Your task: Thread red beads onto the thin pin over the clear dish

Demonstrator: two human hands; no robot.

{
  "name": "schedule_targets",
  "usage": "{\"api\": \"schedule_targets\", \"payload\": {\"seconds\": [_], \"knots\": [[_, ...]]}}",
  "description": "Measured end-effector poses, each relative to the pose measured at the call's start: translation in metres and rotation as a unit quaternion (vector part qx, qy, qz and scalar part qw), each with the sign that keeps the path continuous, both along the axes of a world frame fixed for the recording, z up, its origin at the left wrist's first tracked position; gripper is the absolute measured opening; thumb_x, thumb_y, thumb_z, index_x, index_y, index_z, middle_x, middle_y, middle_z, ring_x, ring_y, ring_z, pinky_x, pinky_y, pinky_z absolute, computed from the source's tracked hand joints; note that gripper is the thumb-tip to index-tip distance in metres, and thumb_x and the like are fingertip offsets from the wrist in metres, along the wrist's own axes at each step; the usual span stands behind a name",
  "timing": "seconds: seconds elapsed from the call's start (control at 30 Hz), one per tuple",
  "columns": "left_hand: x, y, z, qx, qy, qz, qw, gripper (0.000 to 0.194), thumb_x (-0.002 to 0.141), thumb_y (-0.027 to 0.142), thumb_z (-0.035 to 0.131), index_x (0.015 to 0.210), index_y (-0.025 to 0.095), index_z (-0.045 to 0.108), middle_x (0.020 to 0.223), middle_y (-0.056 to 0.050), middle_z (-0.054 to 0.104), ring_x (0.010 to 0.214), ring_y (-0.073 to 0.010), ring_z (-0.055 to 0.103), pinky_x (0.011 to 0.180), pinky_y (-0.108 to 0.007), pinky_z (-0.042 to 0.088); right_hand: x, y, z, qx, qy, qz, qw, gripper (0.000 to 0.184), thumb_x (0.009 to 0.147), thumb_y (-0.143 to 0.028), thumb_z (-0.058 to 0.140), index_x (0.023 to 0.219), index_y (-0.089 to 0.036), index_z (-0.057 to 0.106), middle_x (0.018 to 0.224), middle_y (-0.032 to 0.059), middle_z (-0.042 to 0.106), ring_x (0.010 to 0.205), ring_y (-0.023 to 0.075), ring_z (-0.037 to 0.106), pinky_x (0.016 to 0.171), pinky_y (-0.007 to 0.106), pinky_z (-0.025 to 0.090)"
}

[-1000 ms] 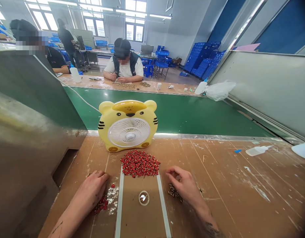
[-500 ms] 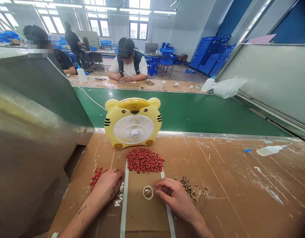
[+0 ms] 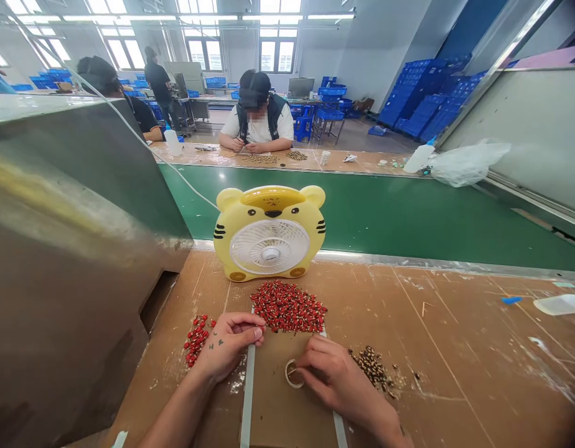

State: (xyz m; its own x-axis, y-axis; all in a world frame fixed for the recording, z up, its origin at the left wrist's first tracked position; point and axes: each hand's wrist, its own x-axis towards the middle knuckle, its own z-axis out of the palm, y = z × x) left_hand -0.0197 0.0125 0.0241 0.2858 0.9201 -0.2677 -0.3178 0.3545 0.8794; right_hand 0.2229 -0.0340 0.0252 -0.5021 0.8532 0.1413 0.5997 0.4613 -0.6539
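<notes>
A big pile of small red parts (image 3: 289,306) lies in front of a yellow tiger-shaped fan (image 3: 269,232). My left hand (image 3: 226,344) rests between that pile and a smaller red heap (image 3: 196,338), thumb and forefinger pinched together; what they hold is too small to make out. My right hand (image 3: 331,372) is curled beside a small clear cup (image 3: 290,374), fingertips pinched at its rim. A heap of dark brown parts (image 3: 372,366) lies just right of that hand. A cardboard sheet with white tape strips (image 3: 248,398) lies under the cup.
A grey metal housing (image 3: 68,249) fills the left. A green conveyor belt (image 3: 409,218) runs behind the fan. A person sits across the belt at another bench; others work farther left. A white squeeze bottle (image 3: 560,304) lies at far right. Blue crates are stacked in the background.
The camera view shifted left. My right hand left the brown heap and came to the clear cup. My left hand moved off the small red heap toward the big pile's near edge.
</notes>
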Motion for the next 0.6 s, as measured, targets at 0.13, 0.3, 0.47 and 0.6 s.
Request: {"api": "schedule_targets", "payload": {"seconds": [0.13, 0.3, 0.47, 0.6], "knots": [[0.008, 0.004, -0.014, -0.035, -0.067, 0.012, 0.997, 0.025, 0.064, 0.028, 0.089, 0.081, 0.012, 0.079, 0.066, -0.005, 0.072, 0.053, -0.0097, 0.061, 0.052, -0.019, 0.045, 0.001, 0.012, 0.001, 0.032, -0.023, 0.034, 0.999, 0.018, 0.094, -0.019, 0.054, 0.079, -0.019, 0.065, 0.077, 0.0039, 0.062, 0.074, 0.0180, 0.054, 0.067, 0.029, 0.042], [0.008, 0.002, -0.024, -0.047, -0.057, 0.016, 0.997, 0.022, 0.065, 0.025, 0.089, 0.079, 0.012, 0.079, 0.070, -0.006, 0.075, 0.057, -0.0104, 0.064, 0.054, -0.019, 0.047, 0.001, 0.017, 0.001, 0.000, -0.010, 0.082, 0.997, 0.015, 0.093, -0.017, 0.055, 0.080, -0.019, 0.063, 0.075, 0.0025, 0.061, 0.074, 0.0169, 0.054, 0.067, 0.028, 0.041], [0.007, -0.004, -0.021, -0.081, -0.101, -0.003, 0.992, 0.020, 0.063, 0.024, 0.090, 0.074, 0.013, 0.078, 0.068, -0.004, 0.073, 0.058, -0.0111, 0.066, 0.057, -0.019, 0.050, 0.006, 0.013, -0.004, 0.009, 0.014, 0.103, 0.995, 0.017, 0.095, -0.017, 0.053, 0.081, -0.019, 0.063, 0.070, 0.0021, 0.060, 0.071, 0.0165, 0.052, 0.066, 0.027, 0.039], [0.006, -0.007, -0.020, -0.088, -0.100, -0.032, 0.990, 0.019, 0.069, 0.027, 0.087, 0.078, 0.014, 0.077, 0.064, -0.004, 0.072, 0.054, -0.0121, 0.065, 0.051, -0.019, 0.046, 0.011, 0.011, -0.010, 0.042, 0.002, 0.072, 0.996, 0.019, 0.095, -0.017, 0.052, 0.080, -0.019, 0.064, 0.069, 0.0030, 0.058, 0.069, 0.0168, 0.051, 0.064, 0.028, 0.038]]}}
